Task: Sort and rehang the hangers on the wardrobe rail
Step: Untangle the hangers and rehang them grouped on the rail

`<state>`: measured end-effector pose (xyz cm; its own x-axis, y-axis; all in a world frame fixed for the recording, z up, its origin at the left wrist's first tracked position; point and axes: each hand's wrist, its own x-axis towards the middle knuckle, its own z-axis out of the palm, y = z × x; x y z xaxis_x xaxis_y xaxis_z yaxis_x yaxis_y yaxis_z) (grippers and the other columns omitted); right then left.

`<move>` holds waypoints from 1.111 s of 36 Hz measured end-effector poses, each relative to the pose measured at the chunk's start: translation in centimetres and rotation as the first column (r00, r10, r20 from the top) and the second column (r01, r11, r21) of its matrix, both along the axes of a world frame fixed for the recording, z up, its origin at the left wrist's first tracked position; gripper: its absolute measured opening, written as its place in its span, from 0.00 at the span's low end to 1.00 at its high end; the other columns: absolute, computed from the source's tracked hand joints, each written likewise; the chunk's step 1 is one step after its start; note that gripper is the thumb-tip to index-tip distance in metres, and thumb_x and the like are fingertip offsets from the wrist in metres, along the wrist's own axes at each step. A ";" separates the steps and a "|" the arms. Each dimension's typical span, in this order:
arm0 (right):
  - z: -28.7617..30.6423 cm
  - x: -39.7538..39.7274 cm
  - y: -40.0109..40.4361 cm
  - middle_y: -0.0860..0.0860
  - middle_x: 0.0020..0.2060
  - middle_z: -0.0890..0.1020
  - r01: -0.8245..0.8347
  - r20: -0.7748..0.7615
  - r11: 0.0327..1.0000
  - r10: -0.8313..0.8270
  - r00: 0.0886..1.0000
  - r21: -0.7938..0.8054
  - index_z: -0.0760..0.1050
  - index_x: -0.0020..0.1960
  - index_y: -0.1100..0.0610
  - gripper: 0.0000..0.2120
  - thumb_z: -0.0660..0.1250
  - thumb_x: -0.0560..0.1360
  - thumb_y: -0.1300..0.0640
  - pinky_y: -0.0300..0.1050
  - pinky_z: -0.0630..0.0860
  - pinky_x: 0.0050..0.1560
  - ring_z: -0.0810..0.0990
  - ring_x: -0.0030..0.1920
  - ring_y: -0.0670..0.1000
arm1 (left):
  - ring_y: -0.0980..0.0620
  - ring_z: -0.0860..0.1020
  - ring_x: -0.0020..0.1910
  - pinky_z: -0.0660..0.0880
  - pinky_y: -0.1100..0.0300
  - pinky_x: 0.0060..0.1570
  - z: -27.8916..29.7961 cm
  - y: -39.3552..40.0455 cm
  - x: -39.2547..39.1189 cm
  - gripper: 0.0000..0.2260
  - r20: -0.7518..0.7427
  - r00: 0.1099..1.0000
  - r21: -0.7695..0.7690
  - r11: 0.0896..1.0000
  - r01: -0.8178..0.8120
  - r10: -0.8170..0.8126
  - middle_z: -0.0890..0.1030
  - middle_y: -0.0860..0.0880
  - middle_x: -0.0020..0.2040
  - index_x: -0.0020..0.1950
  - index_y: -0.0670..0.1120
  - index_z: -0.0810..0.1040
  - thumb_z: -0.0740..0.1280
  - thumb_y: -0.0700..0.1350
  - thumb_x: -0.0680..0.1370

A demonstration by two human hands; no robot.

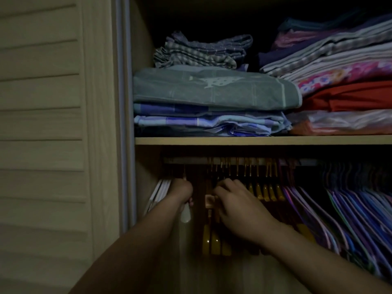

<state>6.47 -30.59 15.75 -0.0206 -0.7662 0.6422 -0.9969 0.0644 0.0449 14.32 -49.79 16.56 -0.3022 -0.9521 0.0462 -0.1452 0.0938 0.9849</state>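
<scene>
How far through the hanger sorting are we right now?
Mostly grouped, it seems. Done: orange hangers hang together mid-rail, purple and blue hangers to the right, white hangers at far left, all under the rail. In hand: the left hand grips a pale hanger; the right hand works among the dark brown hangers. Left: settling that dim middle section, which is hard to read.

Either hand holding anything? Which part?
Left hand grips a white hanger at its upper part. Right hand has fingers among the brown hangers; grip unclear.
</scene>
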 end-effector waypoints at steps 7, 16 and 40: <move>-0.5 0.1 -0.4 0.47 0.66 0.69 0.003 0.029 1.000 -0.004 1.000 0.022 0.72 0.66 0.47 0.16 0.62 0.79 0.51 0.46 0.73 0.62 0.67 0.64 0.49 | 0.47 0.69 0.24 0.66 0.59 0.27 -1.4 1.6 0.6 0.12 0.154 0.986 -0.033 0.997 0.067 -0.061 0.73 0.39 0.31 0.59 0.35 0.74 0.57 0.41 0.84; -0.5 -0.9 -0.3 0.44 0.60 0.74 0.020 0.115 0.999 -0.016 0.993 -0.036 0.73 0.66 0.47 0.16 0.64 0.79 0.52 0.40 0.73 0.57 0.71 0.60 0.45 | 0.44 0.75 0.36 0.70 0.61 0.24 -1.8 3.5 1.8 0.13 0.085 0.996 -0.199 0.980 0.003 0.014 0.79 0.37 0.52 0.64 0.45 0.72 0.54 0.44 0.83; 5.5 2.5 -8.3 0.57 0.53 0.81 0.212 0.657 0.975 -0.198 0.727 0.060 0.81 0.52 0.58 0.17 0.54 0.82 0.55 0.52 0.79 0.57 0.80 0.55 0.59 | 0.51 0.71 0.64 0.71 0.58 0.63 -10.8 11.1 10.5 0.17 0.490 0.861 -0.566 0.800 0.196 0.135 0.72 0.49 0.66 0.73 0.51 0.67 0.58 0.48 0.83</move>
